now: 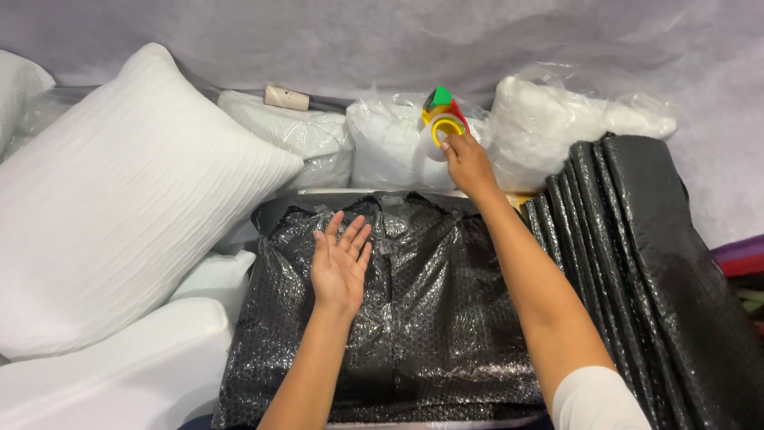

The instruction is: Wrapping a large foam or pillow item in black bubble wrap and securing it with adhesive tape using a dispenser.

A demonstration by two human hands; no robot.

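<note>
A parcel wrapped in black bubble wrap (414, 334) lies in front of me. My left hand (340, 263) rests flat on its top, fingers spread, holding nothing. My right hand (468, 166) reaches to the far side and grips a tape dispenser (442, 119) with a yellow ring, red frame and green tip, carrying a roll of clear tape. The dispenser sits among clear bags of white stuffing (549, 119).
A big white ribbed pillow (119, 215) leans at the left, with white cushions (111, 374) below it. Several folded black bubble-wrap sheets (660, 263) stand in a stack at the right. A cardboard tube (286, 98) lies at the back against grey fabric.
</note>
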